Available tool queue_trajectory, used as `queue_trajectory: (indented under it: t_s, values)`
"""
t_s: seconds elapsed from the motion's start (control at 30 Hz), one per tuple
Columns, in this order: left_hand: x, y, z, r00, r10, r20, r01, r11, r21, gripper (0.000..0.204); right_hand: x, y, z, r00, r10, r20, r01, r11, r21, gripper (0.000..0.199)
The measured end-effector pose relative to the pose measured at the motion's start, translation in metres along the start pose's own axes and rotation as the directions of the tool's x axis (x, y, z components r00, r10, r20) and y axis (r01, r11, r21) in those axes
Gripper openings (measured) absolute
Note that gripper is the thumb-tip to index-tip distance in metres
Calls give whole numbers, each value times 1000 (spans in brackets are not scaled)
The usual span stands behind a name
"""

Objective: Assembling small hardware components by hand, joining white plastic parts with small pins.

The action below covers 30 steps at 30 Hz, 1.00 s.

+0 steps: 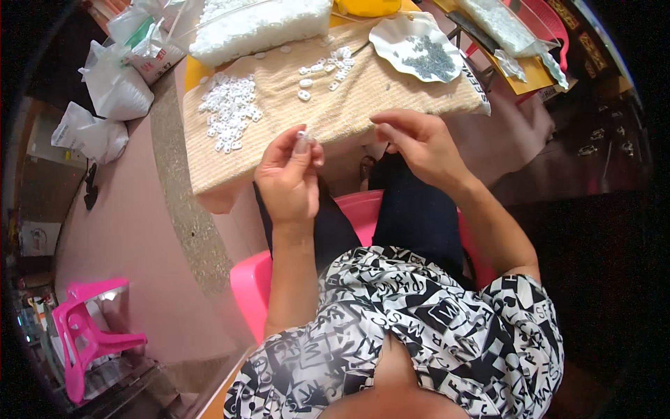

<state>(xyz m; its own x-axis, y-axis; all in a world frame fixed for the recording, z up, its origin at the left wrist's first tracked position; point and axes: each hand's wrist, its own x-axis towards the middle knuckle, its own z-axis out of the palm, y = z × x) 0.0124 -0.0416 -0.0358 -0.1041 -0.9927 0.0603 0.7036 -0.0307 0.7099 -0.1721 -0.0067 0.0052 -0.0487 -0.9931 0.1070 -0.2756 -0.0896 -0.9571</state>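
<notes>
Between the thumb and fingers of my left hand (289, 178) is a small white plastic piece (303, 133), held over the near edge of the cloth. My right hand (424, 148) is closed in a pinch to the right of it, apart from the left; whatever its fingertips hold is too small to make out. Beyond my left hand lies a pile of small white oval pieces with holes (229, 108). A looser group of white pieces (336, 68) sits farther back. At the far right, a white scalloped plate (386, 43) holds many tiny dark grey parts (429, 61).
A beige towel (279, 105) covers the table. At its back stand a heap of white pieces (258, 29) and a yellow container (368, 7). White bags (115, 91) and a pink stool (87, 328) are on the left. Another table (513, 73) stands at the right.
</notes>
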Motion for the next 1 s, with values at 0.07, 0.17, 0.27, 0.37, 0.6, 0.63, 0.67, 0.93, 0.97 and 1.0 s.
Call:
queue_trajectory:
  t_s: [0.07, 0.17, 0.27, 0.37, 0.6, 0.63, 0.67, 0.93, 0.97, 1.0]
  values:
    - [8, 5, -12, 999, -1, -41, -1, 999, -47, 17, 25, -1, 8, 964, -265, 16, 258, 922, -289, 13]
    - [9, 14, -22, 998, 12, -62, -18, 996, -90, 17, 73, 3, 36, 873, -473, 120, 453, 692, -562, 13]
    - [11, 11, -15, 998, -39, -39, 34, 990, -138, 17, 113, 32, 56, 876, -433, 212, 447, 565, -694, 14]
    - [5, 17, -16, 999, -23, -46, 17, 993, -114, 17, 128, 34, 75, 914, -259, 312, 405, 542, -737, 14]
    - [1, 15, -8, 997, -68, -21, 65, 993, -100, 17, 106, 9, 54, 981, 22, 191, 23, 974, -225, 15]
    - [0, 15, -5, 997, -79, -19, 77, 992, -102, 17, 93, 4, 42, 947, 136, 290, -165, 983, 76, 18]
    - [-1, 15, -3, 997, -81, 6, 81, 991, -106, 18, 82, 7, 34, 921, 175, 348, -280, 918, 280, 20]
    - [-21, 3, 28, 969, -172, 178, 176, 984, -7, 19, -2, 0, -6, 907, 175, 384, -411, 571, 711, 24]
    - [-24, 0, 30, 958, -186, 219, 189, 982, 8, 19, -9, -1, -8, 914, 182, 361, -396, 586, 707, 24]
    - [-27, -3, 33, 955, -193, 226, 195, 981, 13, 19, -16, -2, -11, 925, 144, 352, -369, 565, 738, 22]
